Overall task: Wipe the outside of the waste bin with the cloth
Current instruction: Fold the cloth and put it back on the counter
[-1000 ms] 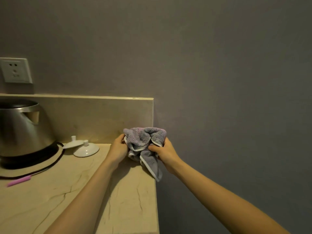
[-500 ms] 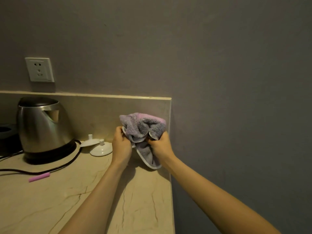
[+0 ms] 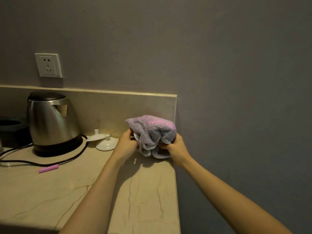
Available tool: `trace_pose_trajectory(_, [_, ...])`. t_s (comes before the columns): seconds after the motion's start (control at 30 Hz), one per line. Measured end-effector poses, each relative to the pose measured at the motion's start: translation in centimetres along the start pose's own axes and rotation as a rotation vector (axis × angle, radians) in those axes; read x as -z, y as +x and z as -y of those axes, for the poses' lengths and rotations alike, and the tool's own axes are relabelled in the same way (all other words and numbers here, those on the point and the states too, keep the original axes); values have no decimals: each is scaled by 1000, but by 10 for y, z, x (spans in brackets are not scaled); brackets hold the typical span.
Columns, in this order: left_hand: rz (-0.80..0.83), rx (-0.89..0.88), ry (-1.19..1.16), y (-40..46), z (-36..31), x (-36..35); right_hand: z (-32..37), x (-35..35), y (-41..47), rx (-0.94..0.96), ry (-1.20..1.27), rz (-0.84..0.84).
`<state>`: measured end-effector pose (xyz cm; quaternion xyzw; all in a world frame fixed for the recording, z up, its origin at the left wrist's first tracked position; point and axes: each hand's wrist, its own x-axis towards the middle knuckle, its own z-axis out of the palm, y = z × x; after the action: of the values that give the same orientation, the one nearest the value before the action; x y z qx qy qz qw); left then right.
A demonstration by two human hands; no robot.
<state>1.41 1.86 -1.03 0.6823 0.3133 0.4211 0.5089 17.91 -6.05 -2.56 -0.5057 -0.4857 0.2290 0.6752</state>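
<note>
A bunched grey-purple cloth (image 3: 152, 132) with a pale edge is held just above the far right corner of the beige marble counter (image 3: 145, 196). My left hand (image 3: 125, 145) grips its left side and my right hand (image 3: 176, 146) grips its right side, both with fingers closed into the fabric. No waste bin can be identified for sure; a dark round-rimmed container (image 3: 10, 129) shows at the left edge behind the kettle.
A steel electric kettle (image 3: 52, 124) stands on its base at the left, its black cord (image 3: 42, 162) running across the counter. Two white lids (image 3: 103, 141) lie beside it. A pink stick (image 3: 49, 168) lies near the cord. A wall socket (image 3: 48, 65) is above. The counter ends at the right.
The view has shifted, bringing the kettle and socket further into frame. Both hands have gathered the cloth into a tighter bundle, and its hanging tail is now tucked up.
</note>
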Motion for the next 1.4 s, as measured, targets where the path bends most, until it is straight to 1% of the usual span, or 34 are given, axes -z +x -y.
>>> trace_pose_trajectory(0.07, [32,-10,194,-1,-1,5,-5,12,-6,-16,-105,72])
trace_pose_trajectory(0.17, [25,25,317,-2,-2,6,-6,20,-11,-62,-296,131])
trace_pose_trajectory(0.3, [7,96,351,-4,3,2,-7,16,-14,-112,-617,138])
trace_pose_trajectory(0.4, [-34,152,488,-4,7,2,-10,10,-16,-152,-761,88])
trace_pose_trajectory(0.43, [-48,164,516,-3,9,3,-9,9,-17,-159,-752,67])
trace_pose_trajectory(0.5, [-97,197,478,-2,9,3,-6,12,-18,-157,-656,54])
trace_pose_trajectory(0.6, [-262,177,342,1,7,2,0,22,-22,-171,-404,46])
trace_pose_trajectory(0.67, [-354,86,280,0,3,0,3,30,-24,-189,-317,51])
trace_pose_trajectory(0.77, [-449,-136,270,-4,-4,-6,5,34,-27,-185,-280,62])
trace_pose_trajectory(0.83, [-437,-264,301,-8,-6,-12,4,35,-27,-175,-264,22])
trace_pose_trajectory(0.87, [-404,-290,322,-10,-6,-15,4,34,-27,-167,-253,1])
trace_pose_trajectory(0.97, [-347,-248,417,-11,-2,-20,2,26,-25,-136,-284,-31])
trace_pose_trajectory(1.1, [-377,-103,506,-8,6,-13,3,7,-18,-86,-451,-34])
trace_pose_trajectory(1.2, [-395,-22,512,-7,8,-7,3,-2,-14,-85,-466,-13])
trace_pose_trajectory(1.3, [-400,-24,507,-7,8,-6,4,-1,-14,-87,-454,-11])
trace_pose_trajectory(1.4, [-441,-80,529,-7,5,-7,7,9,-14,-86,-421,-20])
